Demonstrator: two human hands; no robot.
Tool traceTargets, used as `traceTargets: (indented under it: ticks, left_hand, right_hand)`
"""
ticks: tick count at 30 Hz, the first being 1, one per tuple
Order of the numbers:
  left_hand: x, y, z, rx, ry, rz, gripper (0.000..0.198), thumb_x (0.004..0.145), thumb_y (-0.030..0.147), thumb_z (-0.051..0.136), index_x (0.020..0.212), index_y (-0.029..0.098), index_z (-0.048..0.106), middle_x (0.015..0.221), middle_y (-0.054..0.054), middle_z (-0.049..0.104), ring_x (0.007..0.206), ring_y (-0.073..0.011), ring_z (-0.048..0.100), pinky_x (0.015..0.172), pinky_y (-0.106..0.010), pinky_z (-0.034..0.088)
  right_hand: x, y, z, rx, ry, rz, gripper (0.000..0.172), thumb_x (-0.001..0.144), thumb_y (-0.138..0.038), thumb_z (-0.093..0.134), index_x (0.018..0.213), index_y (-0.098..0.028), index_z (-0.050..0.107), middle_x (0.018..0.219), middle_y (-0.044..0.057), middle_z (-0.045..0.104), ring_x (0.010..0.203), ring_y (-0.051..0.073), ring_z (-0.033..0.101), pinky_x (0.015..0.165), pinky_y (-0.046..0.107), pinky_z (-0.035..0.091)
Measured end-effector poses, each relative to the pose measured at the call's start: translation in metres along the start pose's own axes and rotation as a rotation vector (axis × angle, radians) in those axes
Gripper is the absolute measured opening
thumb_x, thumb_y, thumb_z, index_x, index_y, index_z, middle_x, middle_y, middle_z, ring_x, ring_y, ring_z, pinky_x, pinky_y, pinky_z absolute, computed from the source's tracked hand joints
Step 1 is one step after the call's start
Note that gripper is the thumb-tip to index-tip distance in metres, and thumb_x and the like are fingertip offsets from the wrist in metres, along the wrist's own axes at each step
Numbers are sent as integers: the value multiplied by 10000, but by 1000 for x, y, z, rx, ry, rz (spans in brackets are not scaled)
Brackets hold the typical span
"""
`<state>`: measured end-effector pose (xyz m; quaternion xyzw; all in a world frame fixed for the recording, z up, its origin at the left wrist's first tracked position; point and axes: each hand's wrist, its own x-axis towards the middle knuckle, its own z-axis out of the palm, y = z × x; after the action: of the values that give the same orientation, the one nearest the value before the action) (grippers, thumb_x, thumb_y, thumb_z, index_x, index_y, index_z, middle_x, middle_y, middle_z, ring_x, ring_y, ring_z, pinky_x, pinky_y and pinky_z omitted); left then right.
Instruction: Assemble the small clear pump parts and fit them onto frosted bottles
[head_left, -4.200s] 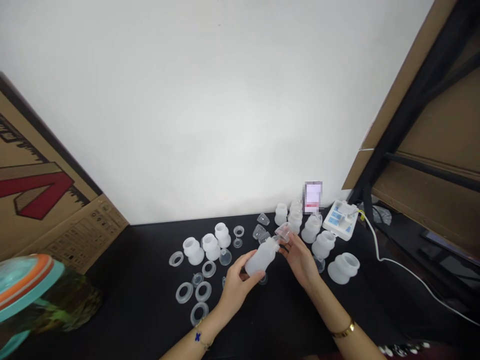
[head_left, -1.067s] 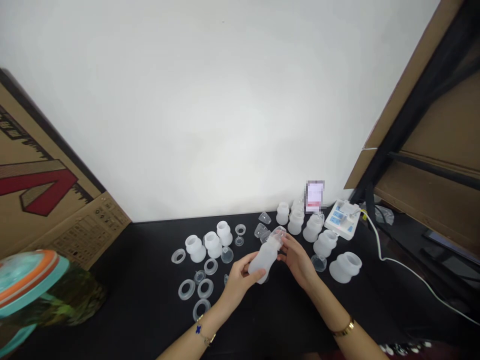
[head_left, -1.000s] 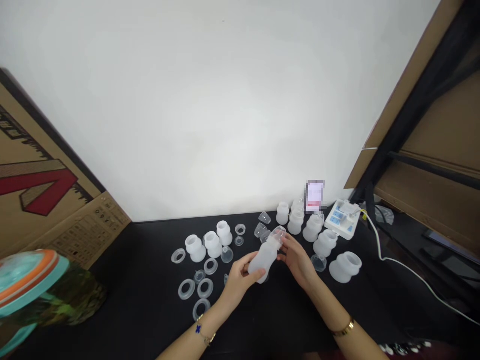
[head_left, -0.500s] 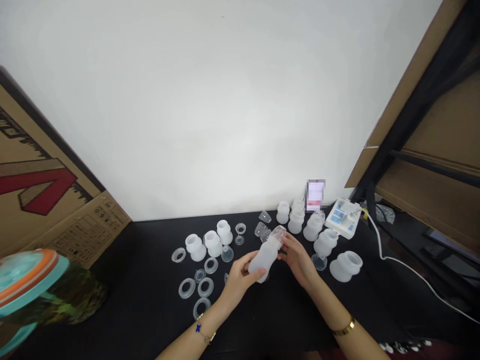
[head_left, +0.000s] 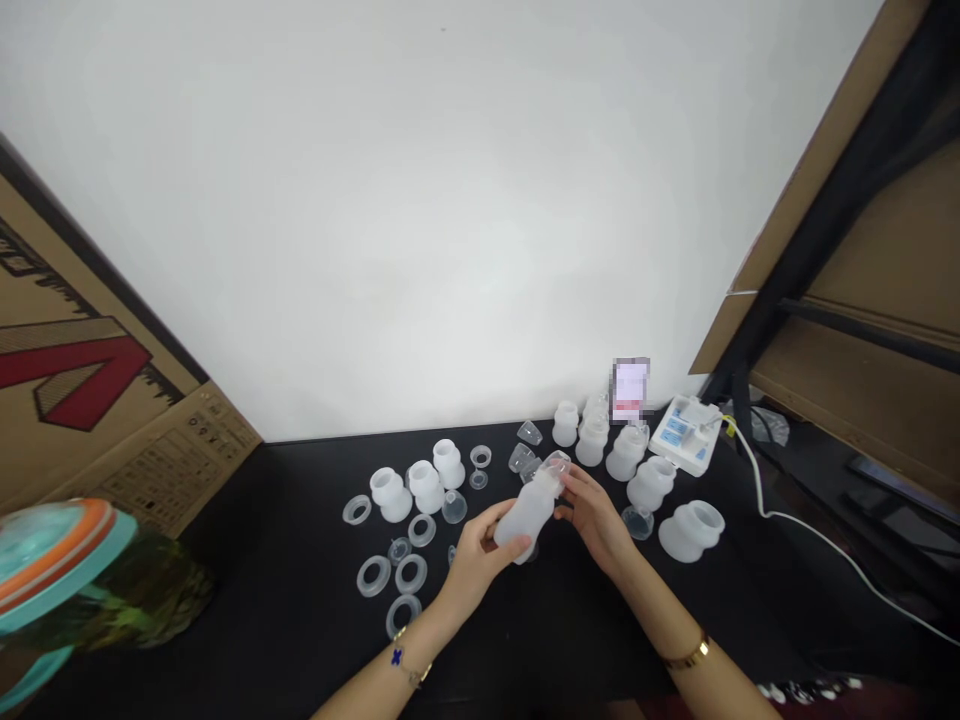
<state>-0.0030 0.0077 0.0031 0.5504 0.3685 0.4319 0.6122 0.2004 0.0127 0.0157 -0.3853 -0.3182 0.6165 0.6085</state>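
A frosted white bottle (head_left: pixel 525 516) is held tilted above the black table, its top toward the upper right. My left hand (head_left: pixel 480 550) wraps round its lower body. At the top sits a clear cap (head_left: pixel 556 465), and the fingers of my right hand (head_left: pixel 589 505) close on it at its lower right side. Loose clear caps (head_left: pixel 529 433) lie just behind the bottle. Left of my hands are white open-necked bottles (head_left: pixel 391 495) and several translucent rings (head_left: pixel 411 574). More white bottles (head_left: pixel 651 484) stand to the right.
A white power strip (head_left: pixel 686 434) with a cable is at the back right, near a pixelated upright screen (head_left: pixel 630 389). A large jar with a teal and orange lid (head_left: pixel 67 560) stands at the left, by a cardboard box (head_left: pixel 187 450). A dark shelf frame (head_left: pixel 825 215) rises at right.
The bottle and both hands have barely shifted, with the fingers of my right hand slightly moved at the cap. Everything else looks the same apart from a tiny shift of the view.
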Motion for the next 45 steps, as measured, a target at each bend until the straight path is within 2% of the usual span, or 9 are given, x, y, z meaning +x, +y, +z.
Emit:
traceTargets:
  ticks: [13,25,30,36,39,42,45]
  left_hand:
    - [0,-4,-1,36,4,15,558,732,414,849,1204,149,713,1080,-104,761,959,-284,684,793,-321,544]
    - [-1,1,-1,-4,-8,7,553,752,444,830,1205,145,721,1094,-109,754,987,-291,673,819,-321,534]
    - [-1,8,1,-42,-19,-9,536,739,456,836,1166,146,742,1032,-94,750,938,-268,660,753,-291,526]
    - [-2,12,2,-200,-37,-152,587,763,565,784,1114,97,752,825,-71,704,695,-191,624,589,-274,530]
    - [-2,8,2,-313,5,-214,609,733,604,795,1027,73,745,739,-59,679,617,-178,617,559,-287,538]
    - [-2,5,2,-407,47,-266,579,737,617,788,947,83,712,714,-72,692,577,-181,621,537,-290,535]
    - [0,4,1,-475,43,-317,561,798,623,727,954,86,688,754,-115,732,554,-179,624,520,-284,525]
  right_hand:
    - [0,-1,2,4,4,17,324,768,-407,832,1042,-244,781,1013,53,747,828,200,639,561,249,479]
    - [2,3,-2,-41,-18,-26,333,803,-407,813,1088,-239,772,1005,56,720,828,188,621,565,233,501]
    - [2,4,-1,-56,-21,-47,357,792,-406,819,1095,-226,762,1054,65,712,821,179,612,554,228,513]
    - [1,5,0,-87,47,-113,457,751,-409,849,1165,-252,732,1049,56,707,854,204,617,538,242,523]
    - [1,3,0,-109,53,-148,474,770,-430,832,1193,-243,728,1066,69,706,849,207,610,544,253,524]
    - [2,1,-2,-130,23,-152,457,802,-443,805,1192,-216,739,1083,87,711,835,201,601,557,257,520]
    - [3,0,-4,-166,5,-159,470,811,-450,796,1209,-207,741,1058,84,713,828,202,587,564,262,520]
